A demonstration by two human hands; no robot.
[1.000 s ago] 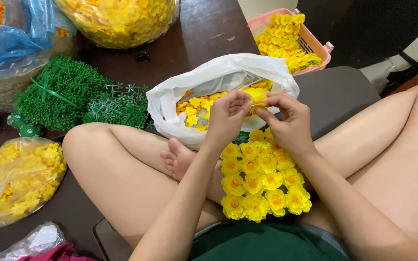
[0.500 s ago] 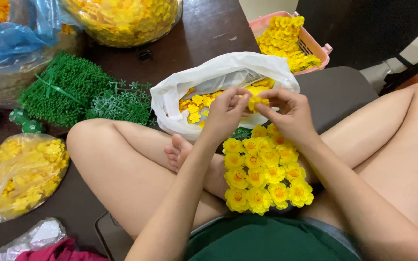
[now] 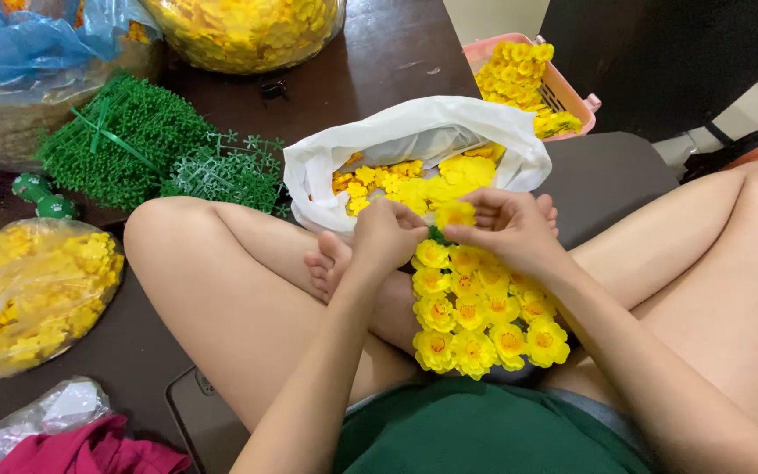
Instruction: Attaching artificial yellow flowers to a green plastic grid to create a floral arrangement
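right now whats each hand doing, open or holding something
Left hand: closed, pinching at the top of the yellow flower garland.
Right hand: closed, fingers holding a single yellow flower at the garland's top.

A dark brown wooden floor [image 3: 379,61] lay ahead of the grip, scuffed and catching soft, even light. Beyond it to the right, a pale wall strip [image 3: 493,16] met a black panel [image 3: 660,61], with a light floor patch [image 3: 747,105] further right. A grey cushion [image 3: 607,180] sat just right of the grip. Well left of it lay a heap of green plastic stems [image 3: 116,140]; far ahead to the left, clear bags [image 3: 46,79]. A pink basket [image 3: 572,96] stood ahead to the right.
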